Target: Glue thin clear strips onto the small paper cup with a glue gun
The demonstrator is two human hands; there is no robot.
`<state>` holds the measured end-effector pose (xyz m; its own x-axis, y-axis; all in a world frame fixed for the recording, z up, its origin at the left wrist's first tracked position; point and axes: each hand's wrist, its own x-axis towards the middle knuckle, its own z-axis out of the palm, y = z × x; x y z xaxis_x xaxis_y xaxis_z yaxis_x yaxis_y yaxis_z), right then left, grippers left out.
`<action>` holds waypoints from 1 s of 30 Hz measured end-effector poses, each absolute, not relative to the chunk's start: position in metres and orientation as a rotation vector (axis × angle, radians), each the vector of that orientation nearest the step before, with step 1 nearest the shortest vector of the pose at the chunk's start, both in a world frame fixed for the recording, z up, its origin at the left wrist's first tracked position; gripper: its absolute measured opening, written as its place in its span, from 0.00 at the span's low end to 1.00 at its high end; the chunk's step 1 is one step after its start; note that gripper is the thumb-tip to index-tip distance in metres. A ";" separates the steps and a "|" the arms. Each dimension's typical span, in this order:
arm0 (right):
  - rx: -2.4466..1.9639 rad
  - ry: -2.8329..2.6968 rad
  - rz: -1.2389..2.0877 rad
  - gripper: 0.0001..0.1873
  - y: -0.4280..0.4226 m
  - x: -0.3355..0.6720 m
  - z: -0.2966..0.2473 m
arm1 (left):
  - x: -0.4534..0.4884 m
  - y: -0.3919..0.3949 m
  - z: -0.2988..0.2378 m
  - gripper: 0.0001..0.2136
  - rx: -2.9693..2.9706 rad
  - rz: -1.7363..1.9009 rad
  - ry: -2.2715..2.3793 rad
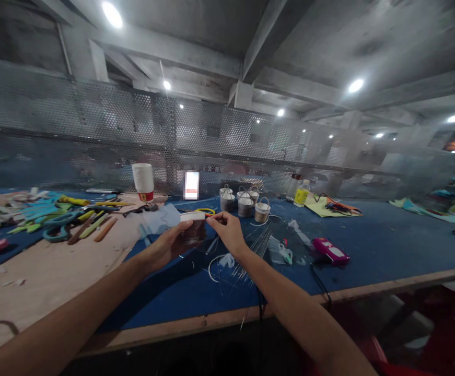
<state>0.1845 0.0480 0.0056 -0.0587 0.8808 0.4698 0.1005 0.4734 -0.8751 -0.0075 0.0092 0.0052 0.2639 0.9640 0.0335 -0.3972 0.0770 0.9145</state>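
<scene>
My left hand (pixel 166 243) is wrapped round a small cup (pixel 194 230) with a white rim and a dark brown outside, held above the blue table. At the cup's right side, the thumb and fingers of my right hand (pixel 229 232) are pinched together. Whatever sits between those fingertips is too small to make out. Beyond my hands stand several little bucket-like cups (pixel 245 206) with thin arched handles. Thin loose wires (pixel 255 253) lie fanned out beneath my right forearm.
Scissors (pixel 57 225) and handled tools lie left, near a stack of white paper cups (pixel 142 178). A magenta device (pixel 330 251), a yellow-labelled bottle (pixel 301 194) and yellow paper (pixel 327 208) are right. A perforated metal screen (pixel 219 130) runs along the back.
</scene>
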 end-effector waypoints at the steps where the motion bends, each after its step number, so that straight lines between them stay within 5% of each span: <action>1: -0.899 -1.510 0.801 0.13 0.048 0.185 0.006 | -0.007 0.009 0.006 0.17 1.004 1.167 0.733; 30: -0.908 -1.466 0.906 0.11 0.047 0.183 0.010 | -0.002 0.002 0.015 0.16 0.993 1.192 0.738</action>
<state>0.1827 0.0472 0.0104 -0.0706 0.9126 0.4027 0.0475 0.4063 -0.9125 -0.0018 0.0015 0.0154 0.2362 0.9711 0.0350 -0.4014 0.0648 0.9136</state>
